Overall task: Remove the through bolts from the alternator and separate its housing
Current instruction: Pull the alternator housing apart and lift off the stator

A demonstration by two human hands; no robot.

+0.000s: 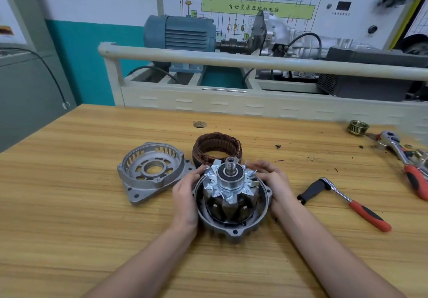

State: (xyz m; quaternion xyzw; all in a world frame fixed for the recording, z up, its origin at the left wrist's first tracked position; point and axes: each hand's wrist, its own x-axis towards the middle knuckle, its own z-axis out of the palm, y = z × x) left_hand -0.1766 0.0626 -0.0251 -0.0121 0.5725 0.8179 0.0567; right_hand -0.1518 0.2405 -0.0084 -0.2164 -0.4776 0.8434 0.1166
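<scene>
The rear alternator housing (pixel 234 231) stands on the wooden table with the rotor (pixel 229 186) upright inside it, threaded shaft pointing up. My left hand (pixel 185 195) grips the housing's left rim, fingers curled toward the rotor's fan blades. My right hand (pixel 273 179) holds the right rim the same way. The front housing half (pixel 148 175) lies apart to the left, open side up. The copper-wound stator (pixel 216 148) sits just behind the rotor.
A ratchet with a red handle (pixel 347 202) lies to the right, a second ratchet and tools (pixel 403 156) farther right. A brass pulley (pixel 357 127) sits near the table's far right edge. A training rig with a motor (pixel 180 32) stands behind the table.
</scene>
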